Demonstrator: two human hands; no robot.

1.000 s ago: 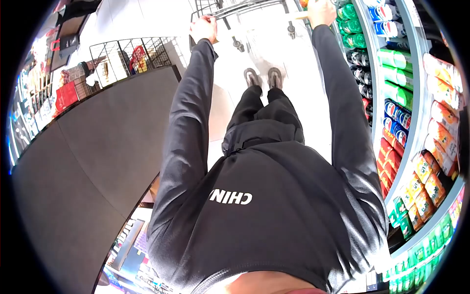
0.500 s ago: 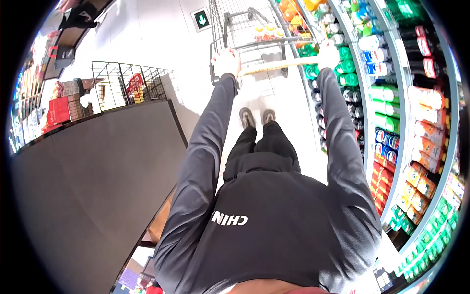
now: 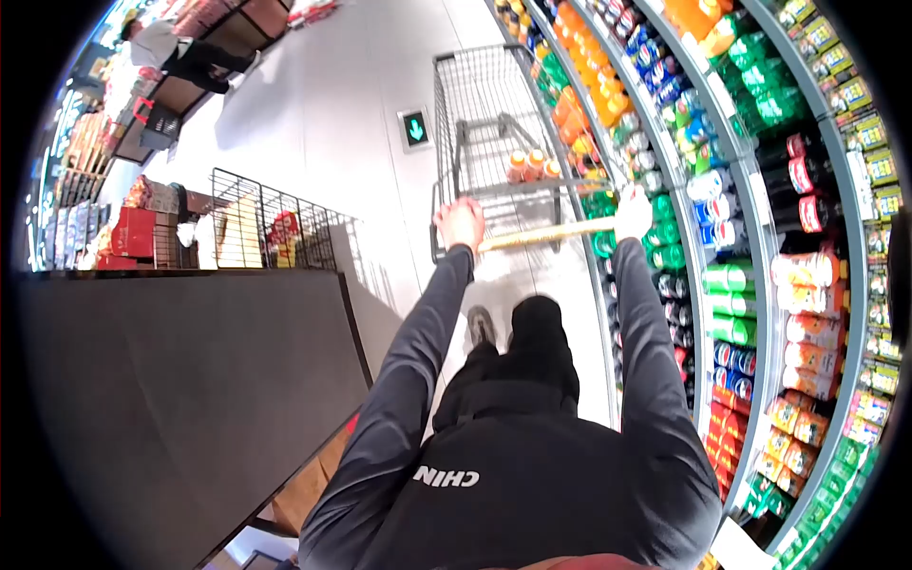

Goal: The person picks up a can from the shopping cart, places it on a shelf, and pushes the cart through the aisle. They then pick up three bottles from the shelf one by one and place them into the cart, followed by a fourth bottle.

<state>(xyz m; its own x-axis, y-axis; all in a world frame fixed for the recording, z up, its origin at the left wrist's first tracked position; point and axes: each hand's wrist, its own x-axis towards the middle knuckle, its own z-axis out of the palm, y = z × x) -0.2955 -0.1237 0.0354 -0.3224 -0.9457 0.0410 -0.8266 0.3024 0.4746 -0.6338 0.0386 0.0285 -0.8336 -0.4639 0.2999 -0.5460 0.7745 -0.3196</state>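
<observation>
A wire shopping cart (image 3: 489,90) stands in front of me, with a pale yellow handle bar (image 3: 546,234) across its near end. My left hand (image 3: 461,224) is closed around the left end of the bar, by the cart's dark frame. At the other end, my right hand (image 3: 633,214) is closed on the bar close to the drinks shelf. Several bottles with orange-red contents and light caps (image 3: 532,166) stand together inside the cart, near the handle. The fingertips of both hands are partly hidden.
Shelves of bottled and canned drinks (image 3: 731,304) run close along the right. A dark grey counter (image 3: 190,380) fills the left, with a black wire rack (image 3: 275,228) beyond it. A green arrow sign (image 3: 414,131) is set in the floor. Another person (image 3: 180,52) is at the far left.
The cart and both hands now appear lower in the picture, and more of the aisle ahead shows. One knee has lifted in a step. Both hands remain on the bar.
</observation>
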